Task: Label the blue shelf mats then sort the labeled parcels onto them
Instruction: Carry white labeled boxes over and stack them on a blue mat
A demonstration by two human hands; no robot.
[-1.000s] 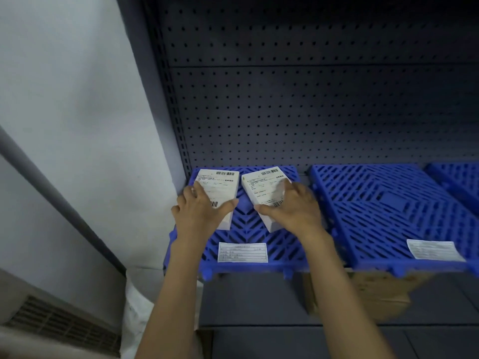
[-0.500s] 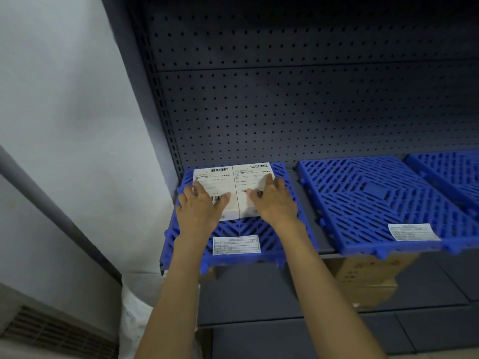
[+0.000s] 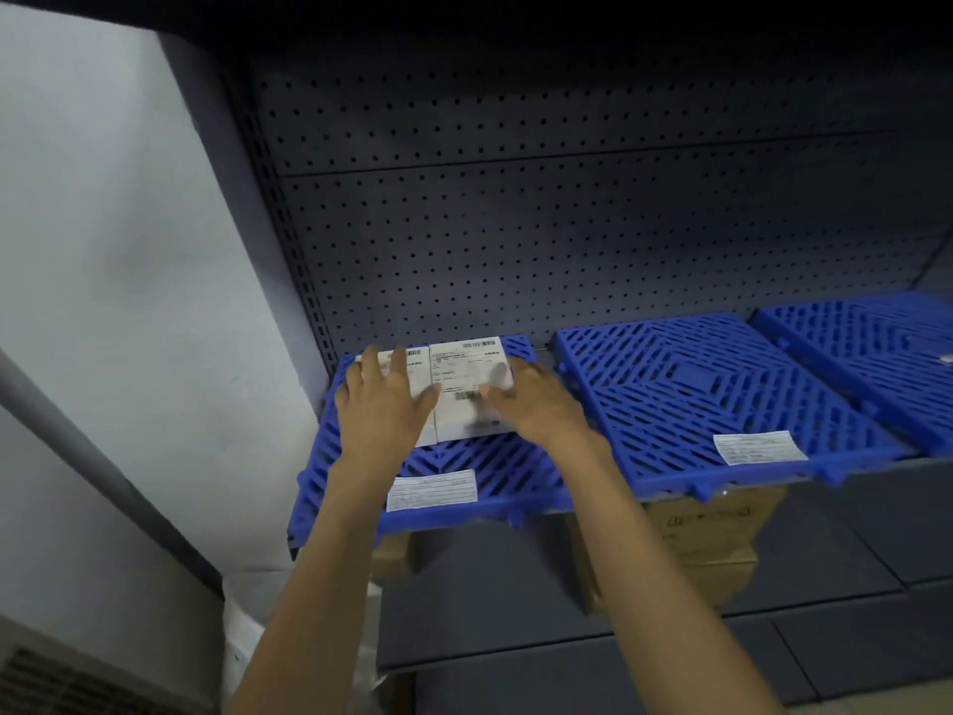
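Parcels sit side by side at the back of the leftmost blue mat (image 3: pixel 464 472), left of frame centre: the left parcel (image 3: pixel 420 394) touches the right parcel (image 3: pixel 466 384), both white with printed labels facing up. The left hand (image 3: pixel 384 405) lies flat on the left parcel, fingers spread and straight. The right hand (image 3: pixel 536 405) rests at the right parcel's right edge, its fingers blurred, so I cannot tell its grip. A white label (image 3: pixel 432 490) sticks near this mat's front edge. To the right, a second blue mat (image 3: pixel 686 384) carries its own label (image 3: pixel 759 447).

two white labeled parcels (image 3: pixel 466 389) side by side, leftmost blue mat (image 3: pixel 515 472)
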